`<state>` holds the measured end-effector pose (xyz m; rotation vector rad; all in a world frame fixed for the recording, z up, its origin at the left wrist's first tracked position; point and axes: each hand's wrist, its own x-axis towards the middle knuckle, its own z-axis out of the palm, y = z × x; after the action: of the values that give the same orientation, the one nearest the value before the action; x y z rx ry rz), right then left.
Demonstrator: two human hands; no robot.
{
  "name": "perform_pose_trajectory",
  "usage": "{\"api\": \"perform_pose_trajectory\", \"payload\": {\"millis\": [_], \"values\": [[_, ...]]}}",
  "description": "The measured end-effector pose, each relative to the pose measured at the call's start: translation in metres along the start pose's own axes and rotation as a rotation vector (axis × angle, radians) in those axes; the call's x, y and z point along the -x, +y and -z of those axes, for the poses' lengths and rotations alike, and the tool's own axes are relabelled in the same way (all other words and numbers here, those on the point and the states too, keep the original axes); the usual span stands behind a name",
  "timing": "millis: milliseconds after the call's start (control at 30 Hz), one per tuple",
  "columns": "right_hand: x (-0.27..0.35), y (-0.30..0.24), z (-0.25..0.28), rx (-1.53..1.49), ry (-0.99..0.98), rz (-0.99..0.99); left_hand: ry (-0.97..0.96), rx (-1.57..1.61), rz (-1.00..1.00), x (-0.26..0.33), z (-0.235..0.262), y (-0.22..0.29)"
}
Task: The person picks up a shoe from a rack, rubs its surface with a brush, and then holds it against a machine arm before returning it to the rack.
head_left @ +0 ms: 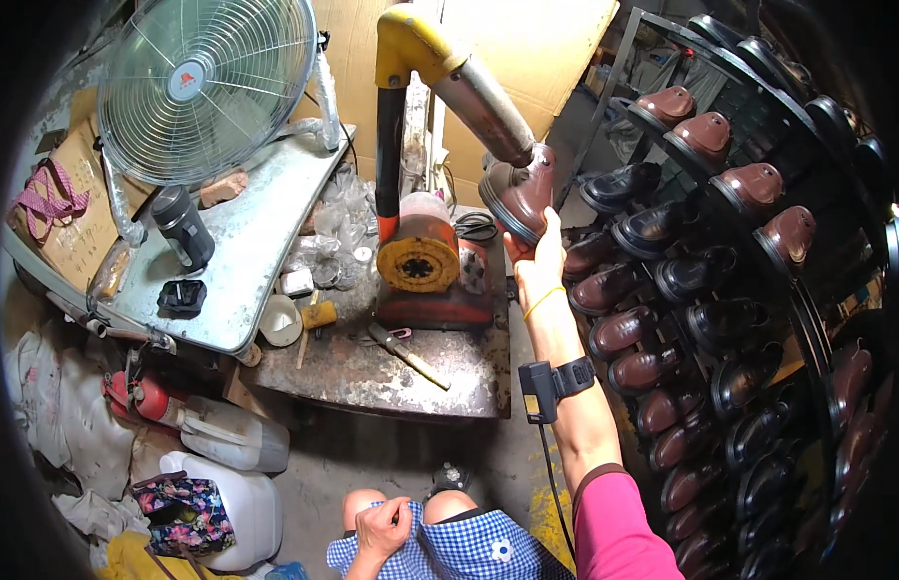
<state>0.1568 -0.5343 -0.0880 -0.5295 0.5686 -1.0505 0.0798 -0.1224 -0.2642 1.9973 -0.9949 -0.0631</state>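
Observation:
A glossy brown shoe (523, 196) with a dark sole is raised by my right hand (540, 261), whose fingers grip it from below at the sole. The shoe's upper end meets the mouth of a metal blower nozzle (488, 111), which comes down at a slant from a yellow elbow pipe. My right arm reaches far forward, with a black device strapped round the wrist. Over my lap, on a blue checked apron (483, 543), my left hand (383, 529) is curled into a fist. Whatever that fist may contain is hidden.
A rack (696, 159) full of brown and black shoes rises close along my right arm. The blower base (435, 304) stands on a worn bench with a brush (408, 356). At left are a fan (203, 92), a dark flask (183, 228) and white jugs (242, 507).

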Motion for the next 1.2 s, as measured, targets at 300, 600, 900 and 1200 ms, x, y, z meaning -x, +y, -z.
{"api": "perform_pose_trajectory", "payload": {"millis": [300,600,900,1200], "values": [[0.007,-0.011,0.004,0.069,-0.013,-0.046,-0.023,-0.016,0.02,0.002,0.004,0.003],[0.048,-0.02,0.059,0.256,0.06,0.076,0.03,0.014,0.012,0.012,0.002,-0.004],[0.153,-0.04,0.138,1.169,-0.068,0.807,-0.034,-0.038,0.006,0.013,0.013,0.0],[0.22,-0.093,0.163,1.166,-0.043,1.191,-0.011,-0.035,0.008,0.027,0.016,0.004]]}}
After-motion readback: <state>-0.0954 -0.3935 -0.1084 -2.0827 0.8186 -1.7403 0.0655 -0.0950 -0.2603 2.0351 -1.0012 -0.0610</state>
